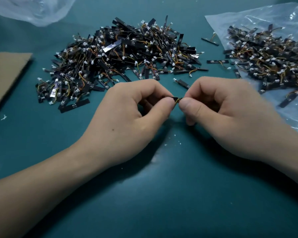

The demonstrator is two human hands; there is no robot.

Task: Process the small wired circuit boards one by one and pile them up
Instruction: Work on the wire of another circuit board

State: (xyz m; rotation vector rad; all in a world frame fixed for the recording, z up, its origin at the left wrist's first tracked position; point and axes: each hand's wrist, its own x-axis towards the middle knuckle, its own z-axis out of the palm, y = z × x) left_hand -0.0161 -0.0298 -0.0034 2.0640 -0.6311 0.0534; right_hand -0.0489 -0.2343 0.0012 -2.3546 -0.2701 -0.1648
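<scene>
One small black circuit board (176, 99) with yellow and orange wires is held above the green table between both hands. My left hand (127, 117) pinches its left end between thumb and forefinger. My right hand (225, 115) pinches the wired end, and most of the board is hidden by fingers. A big heap of the same black boards (120, 55) with white plugs lies behind my hands at the middle. A second heap of boards (272, 60) lies on a clear plastic bag (248, 18) at the right.
A brown cardboard sheet (5, 76) lies at the left edge. Another crumpled clear bag (33, 9) sits at the top left. Several loose boards (217, 61) lie between the two heaps. Small white crumbs (172, 140) dot the green mat (162, 203).
</scene>
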